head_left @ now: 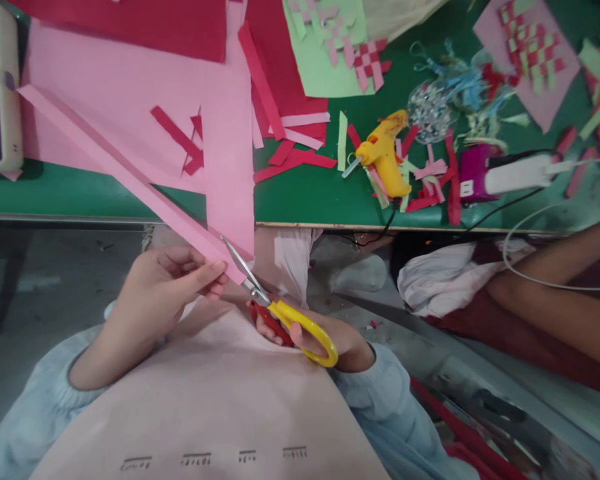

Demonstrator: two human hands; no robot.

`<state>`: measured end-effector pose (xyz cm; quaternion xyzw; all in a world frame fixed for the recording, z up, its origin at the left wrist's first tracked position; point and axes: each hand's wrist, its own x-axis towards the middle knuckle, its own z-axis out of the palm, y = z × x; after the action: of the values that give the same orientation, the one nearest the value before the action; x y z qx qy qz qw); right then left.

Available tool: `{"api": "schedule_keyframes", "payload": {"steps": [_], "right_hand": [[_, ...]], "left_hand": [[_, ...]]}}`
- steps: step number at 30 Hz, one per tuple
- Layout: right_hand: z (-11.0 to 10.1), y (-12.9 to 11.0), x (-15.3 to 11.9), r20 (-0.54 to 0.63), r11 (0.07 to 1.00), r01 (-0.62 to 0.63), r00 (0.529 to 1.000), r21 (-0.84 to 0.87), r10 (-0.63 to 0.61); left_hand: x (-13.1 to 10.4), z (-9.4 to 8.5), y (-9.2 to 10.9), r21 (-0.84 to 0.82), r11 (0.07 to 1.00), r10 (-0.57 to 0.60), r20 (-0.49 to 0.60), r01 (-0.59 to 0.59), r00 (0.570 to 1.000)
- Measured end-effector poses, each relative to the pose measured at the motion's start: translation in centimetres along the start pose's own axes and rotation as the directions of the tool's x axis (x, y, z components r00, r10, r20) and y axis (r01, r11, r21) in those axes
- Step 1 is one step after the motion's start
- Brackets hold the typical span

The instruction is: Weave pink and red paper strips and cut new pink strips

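My left hand [173, 283] pinches the near end of a long pink paper strip [130, 177], which slants away to the upper left over the table. In my right hand [310, 333] is a pair of scissors [300, 327] with one yellow and one red handle loop. Its blades are parted around the strip's near end, just right of my left fingertips. A wider pink paper piece [229, 153] lies behind, hanging slightly over the table's edge. Under it rests a large pink sheet [115, 87], with a red sheet [140, 23] on top at the back.
On the green table [300, 207] lie a yellow glue gun [387, 153], a purple-and-white plug [480, 173] with cords, and red, pink and green paper scraps. A phone-like device [13, 87] is at far left. Another person's arm [560, 293] is at right.
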<state>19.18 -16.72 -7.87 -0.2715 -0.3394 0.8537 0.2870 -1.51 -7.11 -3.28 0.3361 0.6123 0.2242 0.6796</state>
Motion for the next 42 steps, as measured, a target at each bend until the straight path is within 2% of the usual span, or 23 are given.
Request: {"api": "schedule_keyframes", "payload": {"steps": [4, 9, 13, 19, 26, 35, 42], "right_hand": [[-0.2, -0.5, -0.1, 0.02, 0.993, 0.003, 1.0, -0.116, 0.0], [-0.7, 0.2, -0.5, -0.004, 0.981, -0.025, 1.0, -0.19, 0.025], [-1.1, 0.2, -0.6, 0.047, 0.973, 0.024, 0.999, -0.231, -0.014], [-0.8, -0.5, -0.6, 0.032, 0.976, 0.012, 0.999, -0.219, -0.006], [-0.5, 0.0, -0.8, 0.031, 0.983, 0.036, 0.999, -0.181, -0.031], [-0.9, -0.6, -0.4, 0.086, 0.964, 0.139, 0.989, -0.228, -0.122], [-0.4, -0.9, -0.5, 0.03, 0.977, 0.074, 0.997, -0.198, -0.07]], "left_hand": [[0.0, 0.0, 0.1, 0.033, 0.999, 0.005, -0.009, -0.005, 1.0], [0.1, -0.2, -0.1, 0.053, 0.998, 0.016, -0.007, -0.016, 1.0], [0.1, -0.1, 0.1, 0.045, 0.999, 0.022, 0.001, -0.022, 1.0], [0.1, 0.1, 0.3, 0.044, 0.999, 0.023, 0.012, -0.023, 1.0], [0.3, -0.3, -0.2, 0.067, 0.997, 0.032, 0.035, -0.034, 0.999], [0.2, 0.0, 0.0, 0.086, 0.996, 0.023, 0.02, -0.025, 1.0], [0.4, -0.3, -0.1, 0.098, 0.995, 0.017, 0.026, -0.019, 1.0]]}}
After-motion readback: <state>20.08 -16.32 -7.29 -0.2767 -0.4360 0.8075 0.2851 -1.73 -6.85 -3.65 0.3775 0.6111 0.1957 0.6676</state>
